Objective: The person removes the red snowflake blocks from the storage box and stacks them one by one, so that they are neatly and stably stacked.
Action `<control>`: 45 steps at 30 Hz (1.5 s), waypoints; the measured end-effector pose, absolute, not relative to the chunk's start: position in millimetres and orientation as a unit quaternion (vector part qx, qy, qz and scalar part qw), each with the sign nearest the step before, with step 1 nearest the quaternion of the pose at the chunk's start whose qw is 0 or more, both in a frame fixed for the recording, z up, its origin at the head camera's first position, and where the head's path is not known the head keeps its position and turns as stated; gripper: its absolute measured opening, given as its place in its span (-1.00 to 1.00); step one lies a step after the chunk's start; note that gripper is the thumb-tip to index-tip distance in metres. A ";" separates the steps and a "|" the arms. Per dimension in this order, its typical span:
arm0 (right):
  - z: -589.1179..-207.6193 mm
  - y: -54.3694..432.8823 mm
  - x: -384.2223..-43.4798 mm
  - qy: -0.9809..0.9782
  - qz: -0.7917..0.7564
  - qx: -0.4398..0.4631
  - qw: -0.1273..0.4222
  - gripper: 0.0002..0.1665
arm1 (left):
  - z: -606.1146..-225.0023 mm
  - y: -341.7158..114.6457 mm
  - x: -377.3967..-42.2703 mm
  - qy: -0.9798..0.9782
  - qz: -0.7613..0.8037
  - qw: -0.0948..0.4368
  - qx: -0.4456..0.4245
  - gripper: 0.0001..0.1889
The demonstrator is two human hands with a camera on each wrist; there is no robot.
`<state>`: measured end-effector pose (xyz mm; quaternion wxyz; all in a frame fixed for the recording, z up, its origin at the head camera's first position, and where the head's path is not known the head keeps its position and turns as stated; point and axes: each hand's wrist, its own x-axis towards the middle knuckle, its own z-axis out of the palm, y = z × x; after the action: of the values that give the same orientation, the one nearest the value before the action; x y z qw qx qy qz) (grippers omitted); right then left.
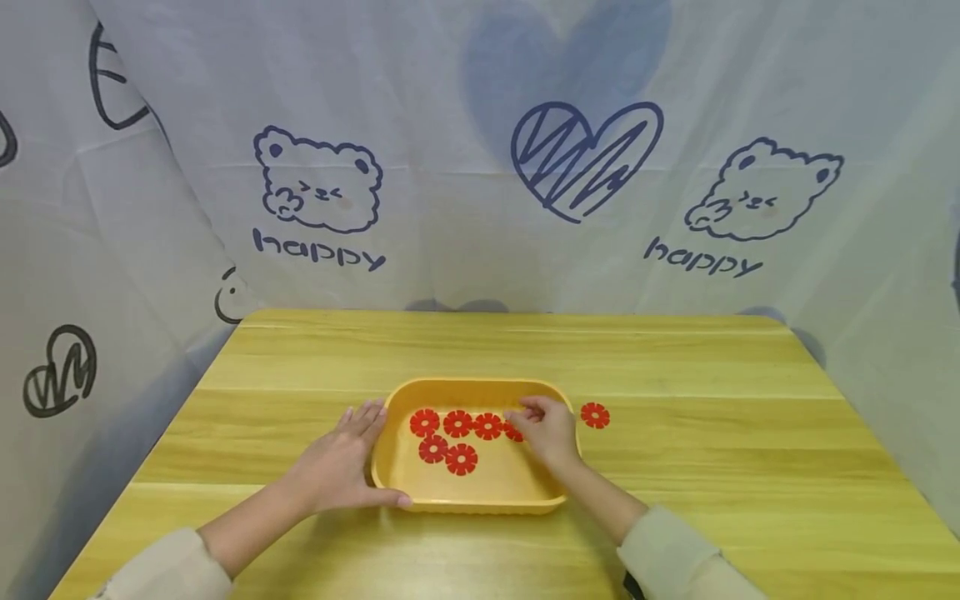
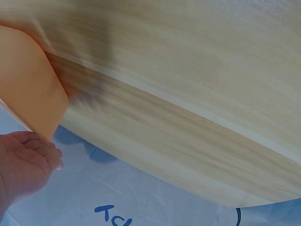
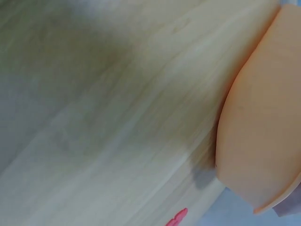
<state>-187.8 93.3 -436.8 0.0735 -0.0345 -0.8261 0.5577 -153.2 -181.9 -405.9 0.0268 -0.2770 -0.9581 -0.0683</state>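
Note:
A yellow plastic tray stands on the wooden table. My left hand rests on its left end, fingers spread along the rim and thumb along the front edge. In the left wrist view, the left hand's fingers touch the tray's rim. Several red snowflake building discs lie inside the tray. My right hand is over the tray's right part, thumb and fingers bent above a red disc it partly covers. Whether they pinch a disc cannot be made out.
One more red disc lies on the table just right of the tray. Behind the table hangs a pale cloth with drawn bears and hearts. A small dark object shows under the right sleeve.

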 end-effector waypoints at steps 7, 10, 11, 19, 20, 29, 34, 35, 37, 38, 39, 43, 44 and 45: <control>-438.5 93.8 -187.8 -0.879 0.474 -0.041 0.037 -0.63 | -405.9 -181.0 -151.8 -0.960 -0.074 0.012 -0.271 0.26; -439.3 94.7 -186.9 -0.895 0.444 -0.038 0.028 -0.67 | -406.5 -180.7 -151.8 -0.960 -0.074 0.006 -0.269 0.26; -439.5 95.0 -186.3 -0.899 0.435 -0.037 0.025 -0.67 | -406.5 -180.7 -151.7 -0.960 -0.074 0.005 -0.270 0.26; -440.0 92.9 -181.3 -0.930 0.366 -0.031 0.008 -0.54 | -408.1 -181.2 -150.9 -0.959 -0.073 0.002 -0.273 0.26; -439.8 92.2 -181.1 -0.932 0.360 -0.033 0.007 -0.53 | -408.1 -181.3 -150.8 -0.960 -0.073 0.001 -0.272 0.26; -440.3 92.3 -184.9 -0.948 0.317 -0.035 0.003 -0.58 | -408.1 -180.9 -149.9 -0.960 -0.078 0.005 -0.269 0.26; -440.9 91.4 -186.8 -0.947 0.319 -0.039 -0.005 -0.61 | -407.9 -181.3 -150.5 -0.960 -0.079 0.003 -0.267 0.25; -440.6 91.3 -186.7 -0.947 0.320 -0.039 -0.006 -0.62 | -407.7 -181.5 -150.6 -0.960 -0.078 0.003 -0.268 0.25; -440.5 91.2 -186.7 -0.946 0.323 -0.038 -0.006 -0.65 | -407.9 -181.6 -151.0 -0.960 -0.077 0.002 -0.268 0.25; -440.5 91.2 -186.7 -0.945 0.324 -0.037 -0.006 -0.66 | -407.9 -181.6 -151.1 -0.960 -0.077 0.002 -0.268 0.25; -440.4 91.1 -186.8 -0.945 0.326 -0.036 -0.006 -0.67 | -408.0 -181.7 -151.2 -0.960 -0.076 0.003 -0.269 0.25; -440.0 90.6 -186.7 -0.944 0.329 -0.034 -0.004 -0.71 | -408.2 -181.9 -150.9 -0.960 -0.075 0.005 -0.268 0.26; -439.6 90.5 -186.5 -0.944 0.328 -0.033 -0.004 -0.72 | -408.3 -182.0 -150.7 -0.960 -0.076 0.006 -0.268 0.26; -439.1 90.3 -186.4 -0.945 0.326 -0.032 -0.003 -0.73 | -408.3 -182.0 -150.6 -0.960 -0.076 0.007 -0.269 0.26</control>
<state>-186.4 90.3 -439.1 -0.0031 -0.0320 -0.9449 0.3257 -150.6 -182.0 -408.3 0.0069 -0.2686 -0.9602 -0.0760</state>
